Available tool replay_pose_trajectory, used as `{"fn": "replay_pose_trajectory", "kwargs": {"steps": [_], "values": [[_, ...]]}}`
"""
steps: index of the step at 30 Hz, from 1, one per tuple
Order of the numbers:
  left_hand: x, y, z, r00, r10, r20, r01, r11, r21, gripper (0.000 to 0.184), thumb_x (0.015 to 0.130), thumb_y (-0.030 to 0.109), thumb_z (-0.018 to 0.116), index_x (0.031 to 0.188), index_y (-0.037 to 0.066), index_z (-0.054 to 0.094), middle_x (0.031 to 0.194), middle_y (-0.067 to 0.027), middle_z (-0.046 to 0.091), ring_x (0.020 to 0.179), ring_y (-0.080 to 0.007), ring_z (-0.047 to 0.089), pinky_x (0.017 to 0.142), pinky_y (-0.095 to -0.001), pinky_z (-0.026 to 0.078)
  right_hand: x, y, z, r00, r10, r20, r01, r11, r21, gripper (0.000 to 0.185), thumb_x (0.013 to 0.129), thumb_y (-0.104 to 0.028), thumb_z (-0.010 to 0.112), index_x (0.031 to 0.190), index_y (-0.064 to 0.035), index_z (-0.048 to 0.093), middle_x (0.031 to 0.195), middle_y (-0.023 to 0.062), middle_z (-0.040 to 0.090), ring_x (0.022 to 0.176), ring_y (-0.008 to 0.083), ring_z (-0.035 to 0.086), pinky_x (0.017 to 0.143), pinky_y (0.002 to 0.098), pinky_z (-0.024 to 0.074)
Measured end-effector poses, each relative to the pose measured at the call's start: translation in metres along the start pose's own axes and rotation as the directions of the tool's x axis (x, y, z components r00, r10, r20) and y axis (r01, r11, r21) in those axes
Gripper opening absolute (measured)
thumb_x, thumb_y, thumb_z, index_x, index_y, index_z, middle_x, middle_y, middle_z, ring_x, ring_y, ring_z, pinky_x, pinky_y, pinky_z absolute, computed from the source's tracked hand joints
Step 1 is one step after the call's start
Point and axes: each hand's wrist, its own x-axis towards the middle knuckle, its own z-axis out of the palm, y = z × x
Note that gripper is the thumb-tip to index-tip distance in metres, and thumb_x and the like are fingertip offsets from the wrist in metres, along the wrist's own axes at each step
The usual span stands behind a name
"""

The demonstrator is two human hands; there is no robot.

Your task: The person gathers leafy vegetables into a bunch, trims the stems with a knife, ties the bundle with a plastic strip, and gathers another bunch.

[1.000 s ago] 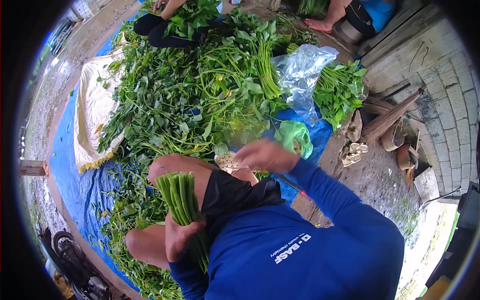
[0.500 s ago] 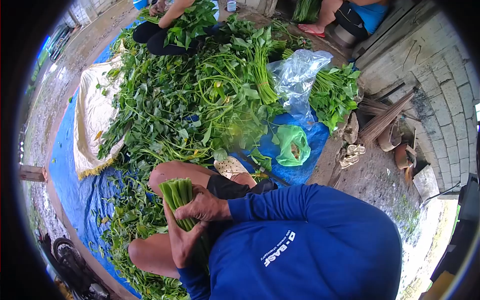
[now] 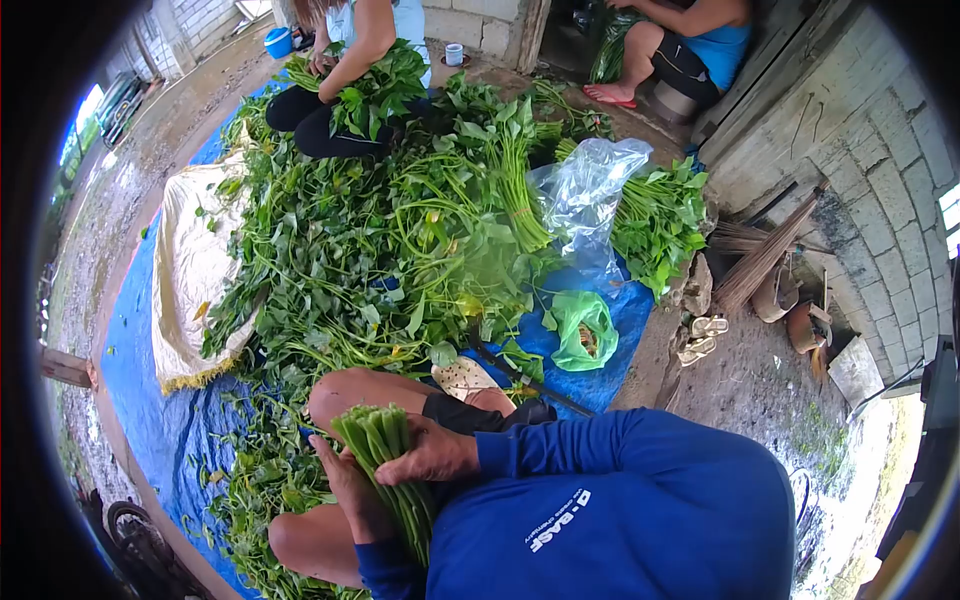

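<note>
A bundle of green vegetable stems [image 3: 388,465] rests upright and tilted at my lap, cut ends up; its lower part runs down beside my blue shirt. My right hand [image 3: 432,452] is closed around the upper stems from the right side, thumb across the front. On the left of the bundle, my left hand [image 3: 350,485] lies with its palm close against the stems and its fingers stretched out. Loose leafy greens [image 3: 255,500] lie by my bent knees, and a large heap of them [image 3: 350,250] spreads in front of me.
Blue tarp [image 3: 165,400] lies beneath the heap, with a whitish sack [image 3: 190,280] on its left. Tied bunches [image 3: 520,190], a clear plastic bag [image 3: 590,190] and a green bag [image 3: 585,330] are ahead. Two people sit beyond. A broom [image 3: 770,255] and sandals [image 3: 702,340] are on the right.
My view has tilted up, showing more of the two people. My left fingers have straightened away from the bundle, while my right hand stays on it.
</note>
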Motion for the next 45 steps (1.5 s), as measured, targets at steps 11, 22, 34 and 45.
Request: {"fn": "replay_pose_trajectory", "kwargs": {"steps": [11, 22, 34, 45], "values": [[-0.006, -0.002, 0.003, 0.959, 0.203, -0.196, -0.254, 0.923, -0.290, 0.016, 0.104, 0.017, 0.059, 0.090, 0.011, 0.054, 0.078, 0.0017, 0.056, 0.065, -0.0117, 0.052, 0.067, -0.0286, 0.052, -0.010, -0.006, 0.001, 0.996, -0.062, -0.069, 0.055, 0.993, -0.102, 0.043, 0.090, -0.003, 0.081, 0.131, -0.0048, 0.068, 0.111, 0.0016, 0.073, 0.104, 0.0111, 0.067, 0.096, 0.0338, 0.0562], [0.009, -0.026, -0.002, 0.913, 0.409, 0.000, -0.313, 0.698, 0.644, 0.025, 0.100, 0.008, 0.063, 0.081, 0.007, 0.047, 0.078, 0.0049, 0.041, 0.074, -0.0061, 0.037, 0.062, -0.0278, 0.034, -0.028, -0.053, -0.097, 0.900, 0.434, 0.047, -0.335, 0.755, -0.564, 0.053, 0.088, -0.026, 0.084, 0.134, -0.0027, 0.072, 0.125, 0.0112, 0.074, 0.114, 0.0188, 0.067, 0.103, 0.0340, 0.0516], [0.004, -0.025, 0.012, 0.859, 0.512, 0.019, -0.258, 0.400, 0.879, 0.024, 0.100, 0.021, 0.067, 0.101, 0.001, 0.053, 0.079, -0.0211, 0.063, 0.066, -0.0323, 0.061, 0.062, -0.0446, 0.048, -0.046, -0.053, -0.108, 0.928, 0.114, 0.354, -0.288, 0.822, 0.491, 0.091, 0.105, -0.027, 0.067, 0.174, -0.0199, 0.008, 0.084, 0.0040, 0.060, 0.064, 0.0134, 0.059, 0.075, 0.0383, 0.0594], [-0.028, -0.024, -0.015, 0.702, 0.261, 0.663, -0.642, -0.173, 0.747, 0.032, 0.098, 0.027, 0.064, 0.116, 0.000, 0.064, 0.114, -0.0216, 0.067, 0.105, -0.0309, 0.068, 0.088, -0.0398, 0.052, 0.030, -0.095, 0.043, 0.857, -0.137, 0.496, 0.445, 0.682, -0.581, 0.044, 0.093, 0.001, 0.077, 0.135, -0.0127, 0.076, 0.111, 0.0111, 0.067, 0.108, 0.0244, 0.064, 0.096, 0.0347, 0.0488]]}}
